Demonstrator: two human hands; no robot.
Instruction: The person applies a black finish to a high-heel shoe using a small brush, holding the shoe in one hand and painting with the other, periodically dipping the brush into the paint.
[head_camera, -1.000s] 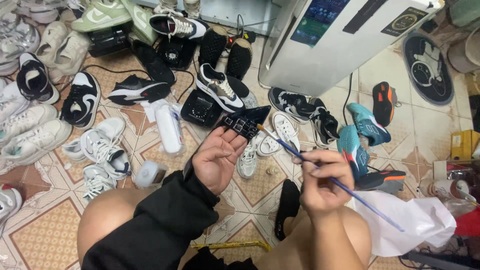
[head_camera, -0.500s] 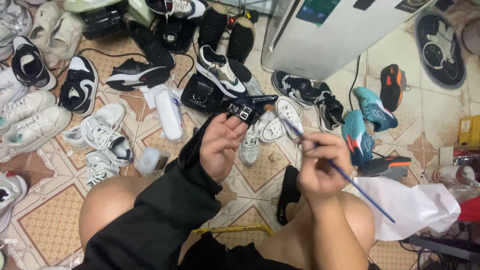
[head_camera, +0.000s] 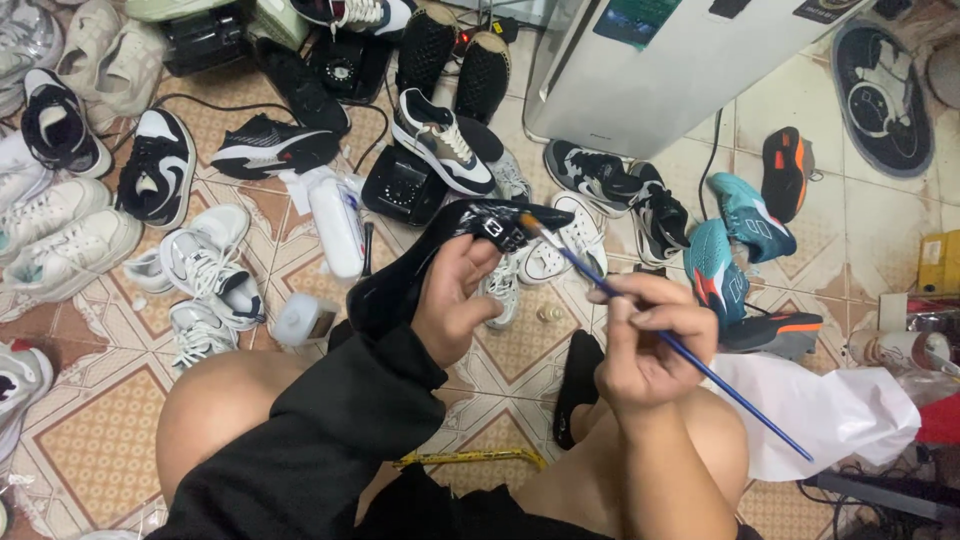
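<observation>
Left hand (head_camera: 455, 300) grips black shoe (head_camera: 440, 240), right hand (head_camera: 645, 335) pinches blue paintbrush (head_camera: 680, 350), bristle tip touching shoe, over tiled floor (head_camera: 90, 420).

The left hand (head_camera: 455, 305) grips a shoe (head_camera: 420, 265); to its right, the right hand (head_camera: 645, 345) holds a paintbrush (head_camera: 670, 340), tip touching the shoe. Sneakers (head_camera: 205, 265) lie on the floor (head_camera: 90, 430) left of the left hand; a plastic bag (head_camera: 830, 410) lies right of the right hand.

Even indoor light (soft shadows), slight blur
</observation>
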